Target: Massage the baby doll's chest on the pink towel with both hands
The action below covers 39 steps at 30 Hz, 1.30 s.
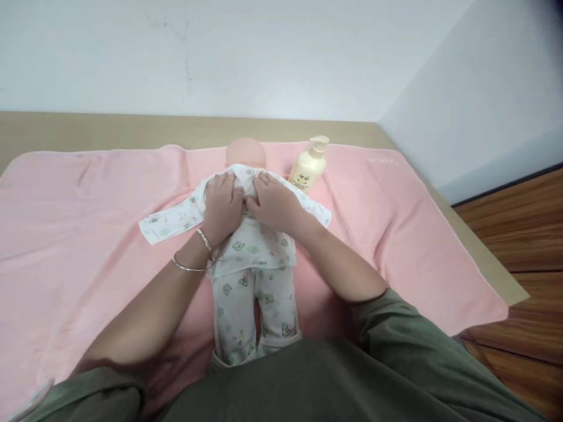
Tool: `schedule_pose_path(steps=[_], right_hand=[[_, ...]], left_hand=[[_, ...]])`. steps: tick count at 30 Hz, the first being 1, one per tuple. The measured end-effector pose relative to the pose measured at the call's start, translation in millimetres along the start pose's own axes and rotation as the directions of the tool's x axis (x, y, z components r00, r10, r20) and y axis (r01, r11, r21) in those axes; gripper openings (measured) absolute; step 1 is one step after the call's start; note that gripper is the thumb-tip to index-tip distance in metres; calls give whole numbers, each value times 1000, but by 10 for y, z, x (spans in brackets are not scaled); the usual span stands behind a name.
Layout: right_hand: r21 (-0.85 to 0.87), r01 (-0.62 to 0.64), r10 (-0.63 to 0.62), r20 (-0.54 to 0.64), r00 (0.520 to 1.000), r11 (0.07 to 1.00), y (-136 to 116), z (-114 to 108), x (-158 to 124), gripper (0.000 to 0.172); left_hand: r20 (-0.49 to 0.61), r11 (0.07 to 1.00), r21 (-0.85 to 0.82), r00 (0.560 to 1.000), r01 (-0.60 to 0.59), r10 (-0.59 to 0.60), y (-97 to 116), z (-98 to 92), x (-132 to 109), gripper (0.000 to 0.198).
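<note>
A baby doll in a white printed long-sleeved top and matching trousers lies stretched out before me, its bald head away from me and its sleeves spread sideways. Its face does not show. On the upper part of the top, left of the middle, my left hand lies flat with its fingers pointing toward the head. My right hand rests beside it in the same way, fingers extended. The two thumbs come close together at the doll's midline. Wrinkled cloth shows between the hands.
A cream pump bottle leans or lies by the doll's right-hand sleeve. Under everything spreads a creased pink blanket on a wooden tabletop. White walls stand behind and at the right, with brown wood panelling lower right.
</note>
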State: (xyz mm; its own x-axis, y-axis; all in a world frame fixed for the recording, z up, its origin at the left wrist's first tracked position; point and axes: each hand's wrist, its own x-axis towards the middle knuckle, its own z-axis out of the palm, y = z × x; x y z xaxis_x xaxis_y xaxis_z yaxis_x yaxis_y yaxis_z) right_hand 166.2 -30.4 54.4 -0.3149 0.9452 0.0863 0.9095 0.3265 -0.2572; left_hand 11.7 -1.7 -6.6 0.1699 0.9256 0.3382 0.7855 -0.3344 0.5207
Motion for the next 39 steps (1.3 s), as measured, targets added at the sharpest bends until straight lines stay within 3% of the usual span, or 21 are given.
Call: schedule_pose_path(steps=[5,11,15,22,27,32,35,39], right_hand=[[56,-68,66,29,997,996,146,79,133,67],[67,-73,72,15,997,995,215,96,175,63],[43,-83,81,57,995,996,239,100,188,70],[-5,0,0,43,999,1000,199,38,118,64],[-105,76,-76,1,997,992,-76,43,-119,59],[-169,45,-60,-89,994,985,-321,132,-311,56],[-148,30,-47,-114,992,989,-297,170,-269,54],[-133,-17,-4,-154,988,991,-121,202,-95,56]], left_hand=[[43,1000,13,999,5,-6,26,-59,-17,55],[29,999,37,999,-26,25,298,-184,-159,42],[66,999,32,997,-29,27,407,-200,-244,50],[99,995,-94,995,-10,19,208,-205,-102,51],[113,991,-134,993,-9,24,76,-222,17,48],[57,995,-92,998,-30,36,-16,-137,62,46],[54,999,-28,998,-40,42,23,-119,32,49],[77,999,14,996,-37,36,237,-201,-91,54]])
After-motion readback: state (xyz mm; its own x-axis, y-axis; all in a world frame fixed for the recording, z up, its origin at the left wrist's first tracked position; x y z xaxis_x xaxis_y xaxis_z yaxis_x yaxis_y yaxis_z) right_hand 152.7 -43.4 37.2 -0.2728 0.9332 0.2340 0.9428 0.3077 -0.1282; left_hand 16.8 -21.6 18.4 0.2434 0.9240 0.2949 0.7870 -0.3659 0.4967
